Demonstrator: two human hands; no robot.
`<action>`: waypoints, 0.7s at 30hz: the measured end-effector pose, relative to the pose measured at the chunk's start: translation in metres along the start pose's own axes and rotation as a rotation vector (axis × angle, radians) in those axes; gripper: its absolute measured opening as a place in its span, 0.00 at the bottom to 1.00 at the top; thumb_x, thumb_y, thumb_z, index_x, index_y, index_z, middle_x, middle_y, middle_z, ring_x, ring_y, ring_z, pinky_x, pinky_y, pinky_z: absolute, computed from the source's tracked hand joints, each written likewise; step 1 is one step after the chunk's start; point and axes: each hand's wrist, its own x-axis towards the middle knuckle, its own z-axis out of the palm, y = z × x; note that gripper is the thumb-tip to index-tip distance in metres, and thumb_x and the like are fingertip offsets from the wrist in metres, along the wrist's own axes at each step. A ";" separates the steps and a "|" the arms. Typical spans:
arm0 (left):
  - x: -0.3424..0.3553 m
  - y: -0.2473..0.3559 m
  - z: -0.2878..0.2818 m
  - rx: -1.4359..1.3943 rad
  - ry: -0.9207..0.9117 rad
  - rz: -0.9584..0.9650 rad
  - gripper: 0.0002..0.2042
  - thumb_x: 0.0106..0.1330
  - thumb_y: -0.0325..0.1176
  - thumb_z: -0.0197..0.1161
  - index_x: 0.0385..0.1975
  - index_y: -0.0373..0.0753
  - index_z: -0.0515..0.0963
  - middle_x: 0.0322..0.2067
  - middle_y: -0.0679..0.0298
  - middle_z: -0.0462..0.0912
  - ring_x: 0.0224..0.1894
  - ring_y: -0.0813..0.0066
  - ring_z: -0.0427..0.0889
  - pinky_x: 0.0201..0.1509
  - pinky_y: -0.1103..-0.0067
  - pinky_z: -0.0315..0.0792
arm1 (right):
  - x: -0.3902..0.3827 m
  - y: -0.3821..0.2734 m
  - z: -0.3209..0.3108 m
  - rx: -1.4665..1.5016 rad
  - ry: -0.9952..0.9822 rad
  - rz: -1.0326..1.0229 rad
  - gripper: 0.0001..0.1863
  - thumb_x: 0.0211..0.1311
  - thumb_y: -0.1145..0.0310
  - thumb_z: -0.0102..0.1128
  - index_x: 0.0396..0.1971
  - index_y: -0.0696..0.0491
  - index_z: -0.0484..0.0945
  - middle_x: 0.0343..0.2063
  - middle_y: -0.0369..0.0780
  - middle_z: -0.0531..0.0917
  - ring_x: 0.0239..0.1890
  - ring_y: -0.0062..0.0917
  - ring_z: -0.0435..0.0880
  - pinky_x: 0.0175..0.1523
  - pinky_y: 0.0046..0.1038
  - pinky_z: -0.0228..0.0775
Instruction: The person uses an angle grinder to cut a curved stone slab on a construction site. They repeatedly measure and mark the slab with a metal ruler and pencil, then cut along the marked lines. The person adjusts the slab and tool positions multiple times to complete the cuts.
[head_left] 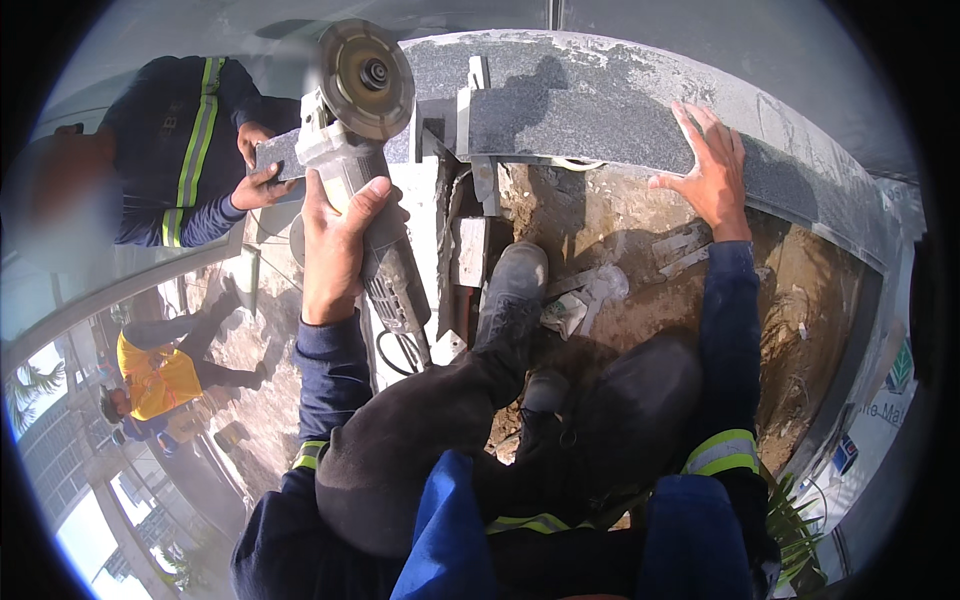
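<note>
The left hand point(335, 240) gripped the angle grinder point(392, 265), pointing far, crosswise to the left-to-right grey slab point(580, 125), whose right part the splayed right hand point(716, 180) touched.

The angle grinder point(392, 262) had a matt, dust-coated, plastic-looking body and a dull, gritty disc point(345, 95). Right of it, the stone slab point(590, 120) looked grainy and matt, the soil point(800, 275) rough; below the angle grinder, the trousers point(400, 450) were matt cloth.

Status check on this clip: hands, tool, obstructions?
Left hand gripping angle grinder. Right hand spread on grey stone slab. Co-worker's hands near grinder's disc.
</note>
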 end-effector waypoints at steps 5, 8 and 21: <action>0.008 -0.015 -0.019 0.079 -0.039 -0.048 0.29 0.63 0.33 0.77 0.58 0.31 0.68 0.43 0.57 0.84 0.40 0.74 0.85 0.44 0.77 0.81 | 0.002 -0.008 -0.005 -0.039 0.010 -0.061 0.64 0.28 0.36 0.81 0.74 0.34 0.65 0.70 0.34 0.71 0.76 0.34 0.62 0.81 0.51 0.47; 0.013 -0.035 -0.020 0.028 -0.039 0.021 0.34 0.63 0.36 0.77 0.63 0.30 0.66 0.51 0.54 0.83 0.50 0.71 0.83 0.53 0.76 0.78 | 0.001 -0.004 -0.006 -0.082 -0.004 -0.068 0.64 0.30 0.34 0.79 0.74 0.37 0.66 0.70 0.37 0.71 0.76 0.35 0.62 0.79 0.50 0.48; 0.042 -0.081 -0.017 0.106 -0.049 0.024 0.51 0.57 0.43 0.80 0.69 0.15 0.54 0.54 0.42 0.79 0.57 0.60 0.79 0.64 0.73 0.72 | 0.009 -0.008 -0.011 -0.053 0.041 -0.211 0.60 0.36 0.29 0.76 0.70 0.51 0.71 0.68 0.40 0.73 0.72 0.39 0.67 0.73 0.47 0.54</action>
